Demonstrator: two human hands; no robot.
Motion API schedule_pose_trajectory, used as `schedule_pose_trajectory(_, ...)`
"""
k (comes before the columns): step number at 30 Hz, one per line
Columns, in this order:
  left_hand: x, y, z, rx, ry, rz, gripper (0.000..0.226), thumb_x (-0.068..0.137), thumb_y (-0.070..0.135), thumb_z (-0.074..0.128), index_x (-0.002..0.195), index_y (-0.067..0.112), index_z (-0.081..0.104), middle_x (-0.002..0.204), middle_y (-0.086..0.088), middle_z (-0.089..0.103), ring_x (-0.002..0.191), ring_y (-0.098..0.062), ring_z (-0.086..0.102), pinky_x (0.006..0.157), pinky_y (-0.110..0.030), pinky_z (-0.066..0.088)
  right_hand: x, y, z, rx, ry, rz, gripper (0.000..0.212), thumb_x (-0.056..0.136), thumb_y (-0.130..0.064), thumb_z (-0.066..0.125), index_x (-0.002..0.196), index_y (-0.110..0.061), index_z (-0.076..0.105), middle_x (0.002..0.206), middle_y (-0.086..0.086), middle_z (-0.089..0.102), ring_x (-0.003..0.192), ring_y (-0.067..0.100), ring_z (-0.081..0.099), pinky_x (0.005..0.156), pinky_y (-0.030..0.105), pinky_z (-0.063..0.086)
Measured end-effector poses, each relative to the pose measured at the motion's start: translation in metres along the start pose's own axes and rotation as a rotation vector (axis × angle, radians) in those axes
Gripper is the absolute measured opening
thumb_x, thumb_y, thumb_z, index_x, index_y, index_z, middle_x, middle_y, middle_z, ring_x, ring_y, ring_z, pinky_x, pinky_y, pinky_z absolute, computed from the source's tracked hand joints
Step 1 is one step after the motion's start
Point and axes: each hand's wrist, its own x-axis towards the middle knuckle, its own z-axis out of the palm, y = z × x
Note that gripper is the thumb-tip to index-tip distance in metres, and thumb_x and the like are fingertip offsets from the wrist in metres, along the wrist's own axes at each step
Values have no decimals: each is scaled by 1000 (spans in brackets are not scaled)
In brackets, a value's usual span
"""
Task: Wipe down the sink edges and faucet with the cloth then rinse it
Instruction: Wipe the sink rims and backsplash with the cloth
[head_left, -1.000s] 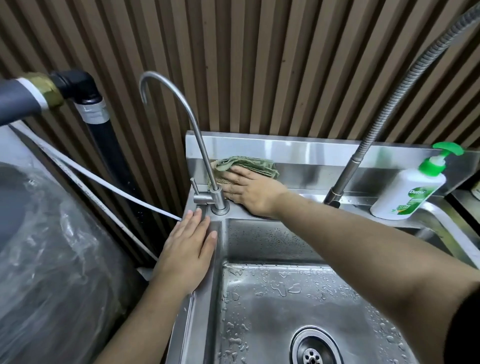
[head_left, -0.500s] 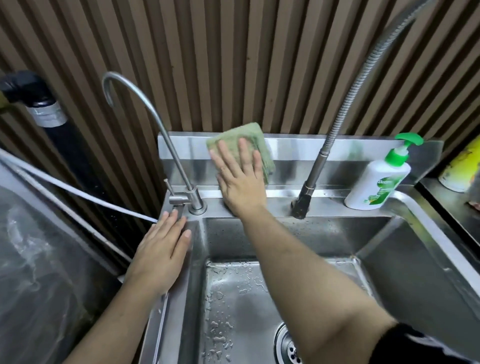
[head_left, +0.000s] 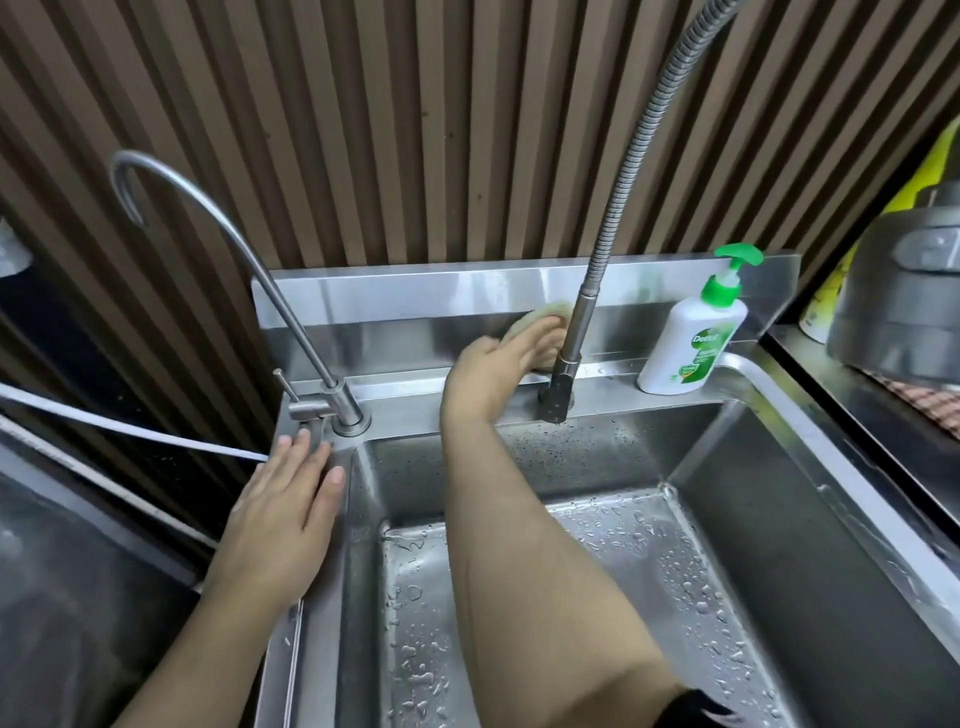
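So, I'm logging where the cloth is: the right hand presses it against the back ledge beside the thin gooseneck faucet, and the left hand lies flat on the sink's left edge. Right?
Not quite. The head view shows the right hand pressing the cloth beside the base of the flexible-hose faucet, well to the right of the thin gooseneck faucet. The left hand does lie flat on the sink's left edge.

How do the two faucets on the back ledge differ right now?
The gooseneck faucet is a thin, smooth bare tube curling into a hook; the hose faucet is a ribbed flexible hose rising out of frame. The gooseneck faucet stands at the left corner near the left hand; the hose faucet has the right hand pressing the cloth behind it. Both are steel.
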Motion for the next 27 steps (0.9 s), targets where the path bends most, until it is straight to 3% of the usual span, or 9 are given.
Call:
schedule_pose_trajectory(2,0,1,-1,4,-5,-8,75,84,59,15,141,15,36,153,1,23,138,-2,7,114,-25,3,-10,8,-12,-70,-168,9,66,93,3,30,150,-18,3,159,-1,0,143,9,-5,108,9,-5)
schedule_pose_trajectory(5,0,1,-1,7,-8,-3,81,81,64,11,141,15,37,153,2,23,137,-2,7,114,-26,4,-18,6,-33,-221,-105,-168,72,89,11,34,150,-21,13,159,-3,9,146,13,3,116,24,4)
schedule_pose_trajectory(7,0,1,-1,-4,0,-10,76,83,60,14,140,15,38,153,1,24,137,-1,8,115,-27,4,-22,6,-37,-475,-105,-270,80,84,14,37,150,-18,8,160,0,1,146,17,-4,115,28,-3)
schedule_pose_trajectory(10,-1,4,-1,-24,-3,-12,71,85,55,17,140,15,39,153,1,26,139,-3,10,116,-28,5,-15,14,-31,-783,-199,-137,76,85,7,38,150,-9,3,158,9,-12,145,23,-14,113,30,-9)
schedule_pose_trajectory(14,0,3,-2,-30,-8,-15,71,85,54,18,140,14,39,153,0,26,141,-7,12,116,-28,5,-1,7,-26,-963,-347,3,67,92,-11,34,147,3,-1,156,20,-11,145,30,-7,117,36,1)
schedule_pose_trajectory(17,-1,5,-2,-24,-8,-19,71,85,53,19,138,13,41,152,-2,27,143,-12,14,116,-31,7,-5,5,-36,-1087,-492,-14,64,92,-11,30,148,1,1,158,15,-7,146,27,-7,117,36,10)
schedule_pose_trajectory(21,1,3,-1,-9,-2,-17,70,86,50,19,138,10,42,151,-5,30,143,-16,17,117,-33,9,-32,14,-63,-1202,-640,-195,63,93,-19,31,150,-8,6,160,5,-2,146,21,-8,118,41,2)
schedule_pose_trajectory(25,2,0,1,26,2,-11,69,87,48,20,138,8,42,151,-7,30,143,-18,17,117,-34,9,-51,28,-73,-1369,-681,-445,64,97,-42,18,150,-9,3,159,9,-3,146,26,-7,116,49,-11)
schedule_pose_trajectory(27,3,-1,2,21,-3,-10,67,87,46,20,138,7,41,151,-8,30,143,-17,17,117,-35,9,-54,28,-51,-1364,-764,-510,65,97,-41,21,150,-7,3,158,13,-2,146,27,-7,117,46,-10)
